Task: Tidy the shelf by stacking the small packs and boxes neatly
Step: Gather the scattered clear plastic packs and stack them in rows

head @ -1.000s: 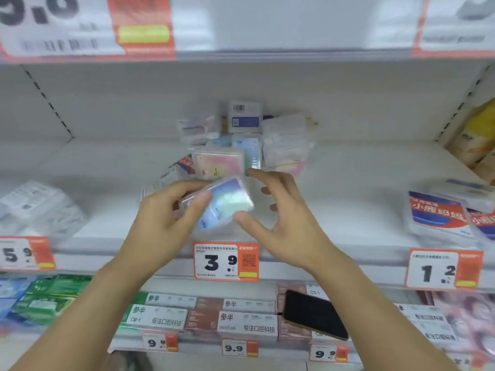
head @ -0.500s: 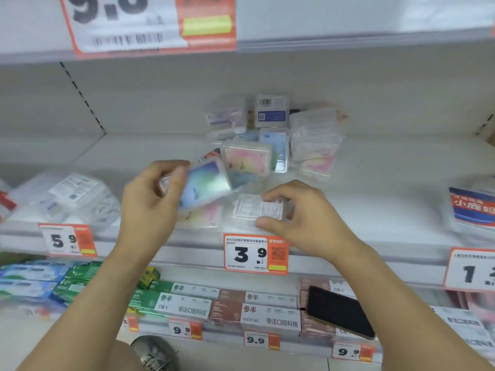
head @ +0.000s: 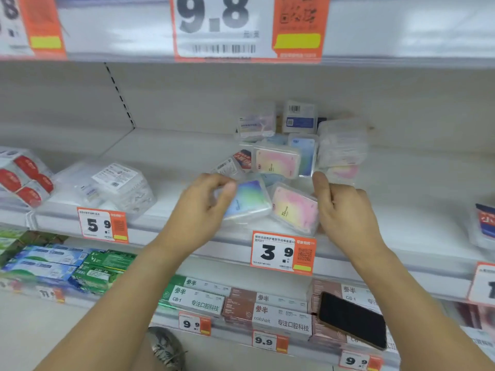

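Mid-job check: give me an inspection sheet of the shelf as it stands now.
Surface: white shelf, price tag 3.9 on its front edge.
Job's things: blue-green box and pink-yellow box side by side at the front; loose pile of small boxes behind, not yet stacked.
Clutter: clear packs to the left.
Grippers: left hand grips the blue-green box; right hand holds the pink-yellow box's right edge.
Cables: nothing seen.
Surroundings: phone lies on boxes on the lower shelf.

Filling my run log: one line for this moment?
left hand: grips blue-green pack | right hand: holds pink-yellow pack | both at shelf front
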